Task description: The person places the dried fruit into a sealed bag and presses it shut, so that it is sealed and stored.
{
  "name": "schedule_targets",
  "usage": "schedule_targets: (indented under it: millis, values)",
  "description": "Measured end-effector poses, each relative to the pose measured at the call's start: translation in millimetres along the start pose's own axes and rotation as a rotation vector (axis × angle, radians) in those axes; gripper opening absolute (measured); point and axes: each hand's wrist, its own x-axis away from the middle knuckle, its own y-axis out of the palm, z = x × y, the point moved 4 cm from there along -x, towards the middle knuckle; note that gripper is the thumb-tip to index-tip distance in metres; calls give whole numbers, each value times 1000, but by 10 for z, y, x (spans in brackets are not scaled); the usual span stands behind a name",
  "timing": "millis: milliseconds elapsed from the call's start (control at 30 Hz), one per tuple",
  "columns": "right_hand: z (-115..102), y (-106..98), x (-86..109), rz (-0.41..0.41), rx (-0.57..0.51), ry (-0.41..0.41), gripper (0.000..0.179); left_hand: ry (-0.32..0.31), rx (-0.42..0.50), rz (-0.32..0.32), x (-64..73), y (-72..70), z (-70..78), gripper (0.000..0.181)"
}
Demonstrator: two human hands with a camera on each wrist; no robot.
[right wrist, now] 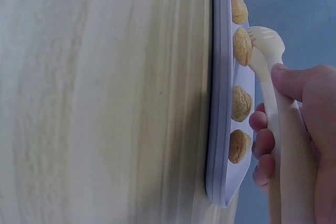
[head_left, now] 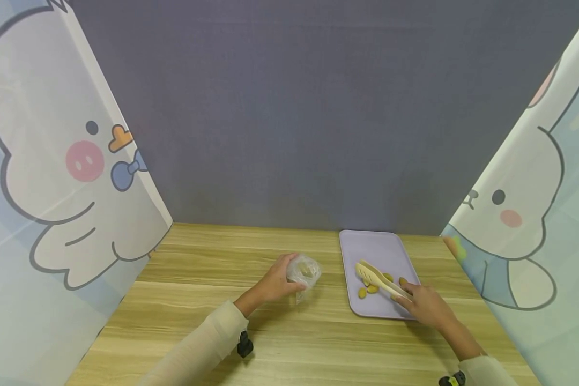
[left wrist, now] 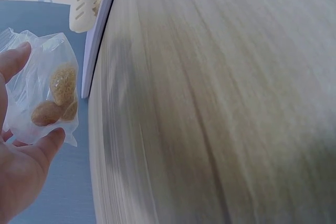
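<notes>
My left hand [head_left: 275, 281] holds a clear plastic bag [head_left: 303, 272] above the table, thumb on one side and fingers on the other. In the left wrist view, several tan, wrinkled nut-like pieces [left wrist: 62, 85] lie inside the bag. My right hand [head_left: 427, 306] grips cream-coloured tongs [head_left: 382, 281] with slotted ends, over a lavender tray [head_left: 371, 246]. More wrinkled pieces [right wrist: 241, 103] sit on the tray. One piece [right wrist: 242, 46] is close to the tongs' tips; I cannot tell whether they pinch it.
The wood-grain table [head_left: 193, 268] carries the tray on its right side. A dark grey panel [head_left: 289, 118] stands behind the table. Cartoon-printed panels [head_left: 43, 161] flank it on the left and right.
</notes>
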Motion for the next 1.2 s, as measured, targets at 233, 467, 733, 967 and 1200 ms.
schedule_targets:
  millis: [233, 467, 733, 967, 1200]
  values:
    - [-6, 35, -21, -13, 19, 4, 31, 0, 7, -4, -3, 9, -24, 90]
    - [-42, -13, -5, 19, 14, -5, 21, -19, 16, -8, -6, 5, -20, 90]
    - [-139, -82, -66, 45, -7, -19, 17, 9, -3, 7, -15, 16, -10, 90]
    - [-263, -110, -150, 46, -23, -40, 31, 3, -2, -3, -20, 27, 11, 90]
    - [-426, -158, -215, 112, -40, -86, 27, 4, -1, -3, -19, 29, 28, 90]
